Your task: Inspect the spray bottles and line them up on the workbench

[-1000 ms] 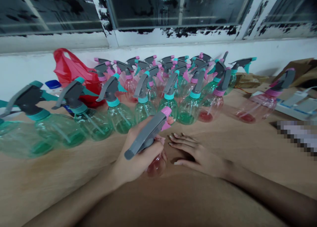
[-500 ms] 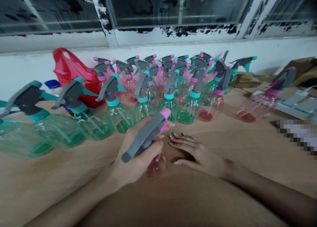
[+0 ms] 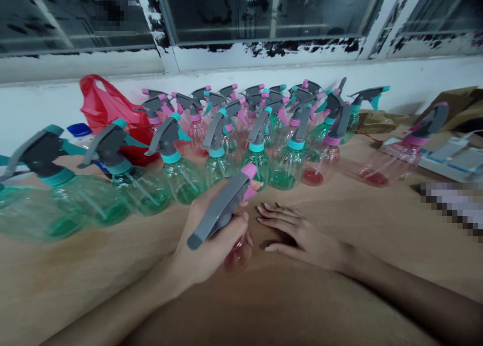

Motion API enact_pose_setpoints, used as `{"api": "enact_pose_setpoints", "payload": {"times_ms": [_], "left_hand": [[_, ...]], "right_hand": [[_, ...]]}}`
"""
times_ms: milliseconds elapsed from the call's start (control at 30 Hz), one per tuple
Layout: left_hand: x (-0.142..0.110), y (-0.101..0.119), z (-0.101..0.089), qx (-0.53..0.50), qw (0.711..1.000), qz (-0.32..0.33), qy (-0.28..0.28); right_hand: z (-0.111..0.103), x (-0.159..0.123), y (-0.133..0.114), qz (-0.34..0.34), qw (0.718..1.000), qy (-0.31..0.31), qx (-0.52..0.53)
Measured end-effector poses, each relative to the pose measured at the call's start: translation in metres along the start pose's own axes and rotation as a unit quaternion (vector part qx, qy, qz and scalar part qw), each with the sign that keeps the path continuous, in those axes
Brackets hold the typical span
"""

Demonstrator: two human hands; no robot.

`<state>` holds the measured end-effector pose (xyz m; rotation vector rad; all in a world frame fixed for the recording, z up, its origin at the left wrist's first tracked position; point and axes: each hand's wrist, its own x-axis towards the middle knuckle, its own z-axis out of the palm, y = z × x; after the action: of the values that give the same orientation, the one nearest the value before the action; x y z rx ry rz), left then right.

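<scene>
My left hand [image 3: 211,230] is wrapped round the neck of a pink spray bottle [image 3: 238,253] near the front of the table. Its grey sprayer head shows above the hand, with a pink nozzle pointing away to the right; one fingertip sits by the pink trigger. Much of the bottle's body is hidden behind my fingers. To the right of it, my right hand [image 3: 298,230] lies palm down on the wooden table [image 3: 358,225], fingers apart, holding nothing. Just beyond both hands stand green spray bottles, among them one with a teal collar [image 3: 285,171].
Several more green and pink spray bottles crowd the back of the table. A red plastic bag [image 3: 113,114] and a blue-capped bottle [image 3: 80,131] are at the back left. To the right are a pink spray bottle [image 3: 394,162], a white power strip [image 3: 445,162] and brown packaging [image 3: 453,102].
My left hand and the spray bottle in it have shifted very slightly. My right hand rests in the same place.
</scene>
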<state>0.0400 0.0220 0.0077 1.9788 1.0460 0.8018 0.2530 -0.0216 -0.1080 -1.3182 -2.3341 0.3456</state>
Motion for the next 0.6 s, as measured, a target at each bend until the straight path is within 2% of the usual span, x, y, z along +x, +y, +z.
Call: {"api": "enact_pose_setpoints", "payload": {"times_ms": [100, 333, 600], "left_hand": [[-0.0010, -0.0047, 0.0030, 0.027, 0.999, 0.028, 0.008], [0.0010, -0.0050, 0.0053, 0.044, 0.998, 0.035, 0.033], [0.0007, -0.0042, 0.0058, 0.022, 0.999, 0.035, 0.018]], "right_hand": [[0.0009, -0.0004, 0.0010, -0.001, 1.000, -0.001, -0.004], [0.0027, -0.0007, 0.0026, -0.008, 1.000, 0.004, -0.007], [0.0014, -0.0002, 0.0014, -0.002, 1.000, -0.001, -0.004]]}}
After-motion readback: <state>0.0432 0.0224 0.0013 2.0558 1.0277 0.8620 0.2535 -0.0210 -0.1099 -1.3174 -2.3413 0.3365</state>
